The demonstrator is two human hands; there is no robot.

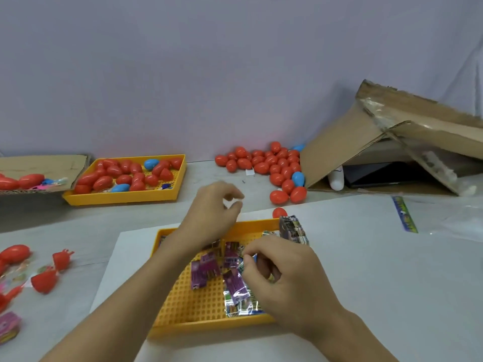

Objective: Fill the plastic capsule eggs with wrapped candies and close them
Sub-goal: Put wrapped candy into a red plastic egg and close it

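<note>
A yellow perforated tray [188, 307] in front of me holds several wrapped candies [203, 270], mostly purple. My right hand [285, 275] is down in the tray, its fingertips pinching a wrapped candy [249, 257]. Over the tray's far edge hovers my left hand [214, 212], fingers loosely curled, thumb and forefinger apart, holding nothing. One red egg [279, 212] lies just behind the tray. A heap of closed red and blue eggs [264, 165] lies at the back by the wall. Open red egg halves [49, 273] lie at the left.
A second yellow tray [125, 197] at the back left holds red and blue eggs. A torn cardboard box [366, 142] leans at the right, a flat cardboard piece [39, 163] at the far left. A stack of candy packs [292, 228] sits on the tray's far right corner. A clear bag [444, 215] lies to the right.
</note>
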